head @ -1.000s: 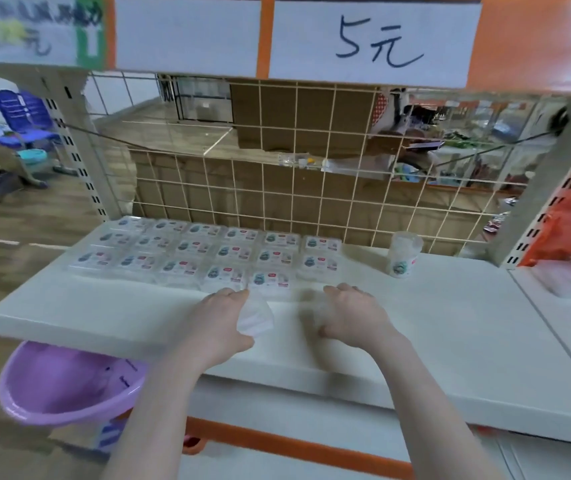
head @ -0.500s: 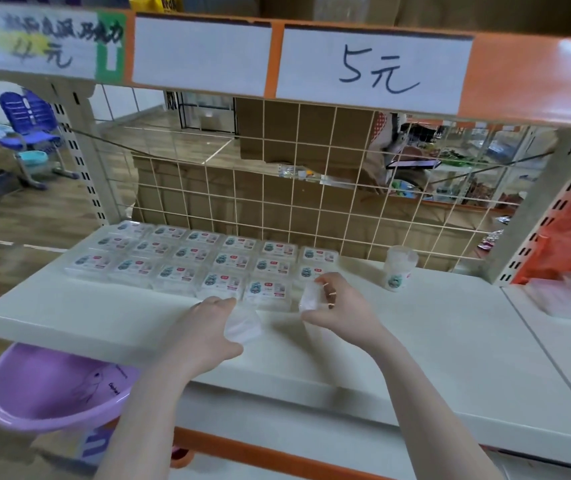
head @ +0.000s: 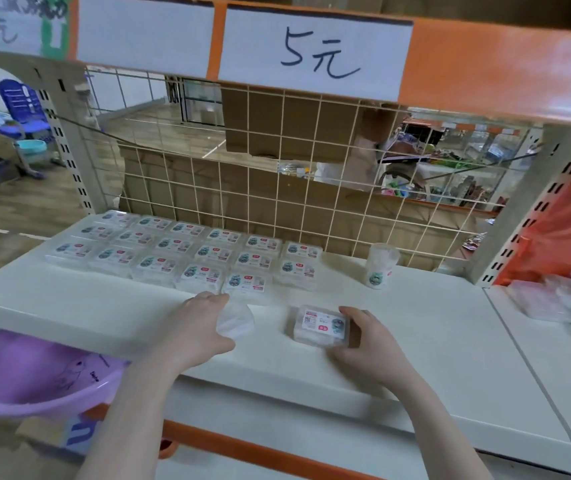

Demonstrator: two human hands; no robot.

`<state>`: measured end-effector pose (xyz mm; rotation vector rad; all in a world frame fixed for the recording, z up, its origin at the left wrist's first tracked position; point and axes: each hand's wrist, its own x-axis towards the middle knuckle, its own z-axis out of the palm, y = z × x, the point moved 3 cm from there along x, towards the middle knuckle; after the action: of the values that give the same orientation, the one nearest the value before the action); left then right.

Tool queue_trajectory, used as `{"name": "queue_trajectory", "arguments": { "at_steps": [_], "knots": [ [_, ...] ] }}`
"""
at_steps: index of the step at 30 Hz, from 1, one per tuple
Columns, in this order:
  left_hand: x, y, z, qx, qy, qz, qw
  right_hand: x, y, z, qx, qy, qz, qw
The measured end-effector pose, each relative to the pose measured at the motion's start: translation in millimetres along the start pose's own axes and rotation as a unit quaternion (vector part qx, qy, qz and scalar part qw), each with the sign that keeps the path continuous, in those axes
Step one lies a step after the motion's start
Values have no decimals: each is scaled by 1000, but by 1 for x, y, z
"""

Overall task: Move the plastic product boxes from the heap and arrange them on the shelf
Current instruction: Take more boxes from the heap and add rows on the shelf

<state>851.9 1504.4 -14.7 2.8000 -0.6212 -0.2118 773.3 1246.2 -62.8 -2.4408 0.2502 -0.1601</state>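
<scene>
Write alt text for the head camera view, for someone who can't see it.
A person's right hand holds a labelled plastic box flat on a white shelf, just in front of neat rows of matching boxes. The left hand grips another clear box. A sign above reads 5元.

You're getting one view only, head cam, so no 2nd view is sharing anything. It's sitting above and behind your forearms, looking fwd and slightly down onto the white shelf, close in. The wide lens is bending the edges. The left hand and right hand are showing low centre, near the lens. The cam is facing the wire grid back, w/ the price sign running across the top. The purple basin is sitting bottom left, below the shelf edge.
</scene>
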Motion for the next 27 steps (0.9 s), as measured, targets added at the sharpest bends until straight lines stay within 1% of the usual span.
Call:
{"name": "queue_trajectory", "arguments": {
  "at_steps": [7, 10, 13, 15, 17, 19, 21, 23, 25, 27],
  "knots": [
    [-2, 5, 3, 2, -2, -4, 1000, 0, -6, -1, -94, -20, -52, 994],
    [-4, 3, 4, 5, -3, -11, 1000, -6, -11, -3, -165, -27, -55, 984],
    [-6, 1, 5, 9, -4, -15, 1000, -11, -18, -9, -220, -60, -81, 970],
    [-7, 0, 6, 13, -2, -16, 1000, -6, -25, -18, -262, -107, -133, 950],
    [-9, -1, 6, 14, -3, -18, 1000, 5, -35, -26, -315, -163, -202, 913],
    [-10, -1, 7, 13, -6, -18, 1000, 16, -46, -30, -345, -223, -238, 880],
    [-11, -1, 7, 11, -6, -18, 1000, 26, -53, -29, -368, -276, -248, 852],
    [-12, 0, 7, 11, -4, -16, 1000, 32, -55, -26, -387, -314, -246, 831],
    [-14, 0, 7, 11, -3, -15, 1000, 36, -55, -23, -392, -334, -240, 823],
    [-15, -2, 7, 10, -5, -18, 1000, 40, -54, -21, -381, -341, -233, 827]
  ]
}}
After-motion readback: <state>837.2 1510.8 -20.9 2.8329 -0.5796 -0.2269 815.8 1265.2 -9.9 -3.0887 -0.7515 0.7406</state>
